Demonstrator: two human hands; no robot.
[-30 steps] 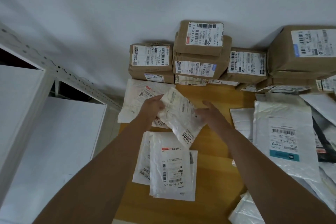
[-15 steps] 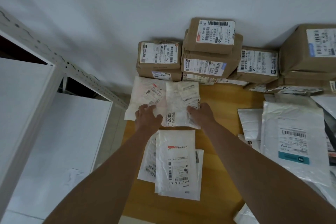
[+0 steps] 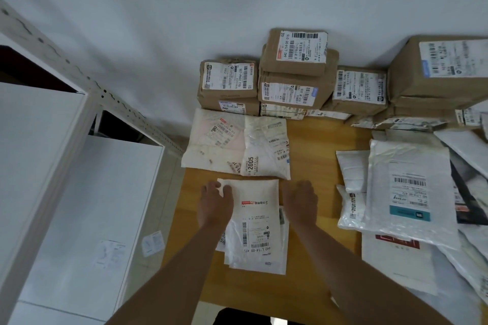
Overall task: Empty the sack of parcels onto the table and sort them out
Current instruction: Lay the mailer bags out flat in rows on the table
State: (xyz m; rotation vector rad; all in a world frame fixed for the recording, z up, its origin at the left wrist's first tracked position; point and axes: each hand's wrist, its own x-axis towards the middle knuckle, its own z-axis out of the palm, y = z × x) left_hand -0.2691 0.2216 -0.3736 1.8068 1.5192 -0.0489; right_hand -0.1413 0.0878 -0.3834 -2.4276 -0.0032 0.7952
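Since half a second ago, both hands are being drawn back from the crumpled mailer marked 2005 (image 3: 266, 152), which is now lying released at 12 o'clock on the bench (image 3: 311, 145), overlapping the right part of a flatter pale mailer (image 3: 211, 140) just below the brown boxes (image 3: 295, 74). That parcel is judged as sorted, so the next one is being taken up.

The left hand (image 3: 215, 204) is being laid on the upper left corner of the white mailer (image 3: 254, 224) topping the near stack at 6 o'clock; its fingers are loosely bent over the edge, and whether anything is actually pinched cannot be told. The right hand (image 3: 301, 203) is being held just beside that mailer's right edge, fingers relaxed and slightly curled, with nothing in it.

Unsorted parcels are still being left in a loose heap of white bags (image 3: 406, 192) at 3 o'clock, well apart from the near stack. No sack is being shown. The sorting is judged as partly done, with the heap remaining to be worked through.
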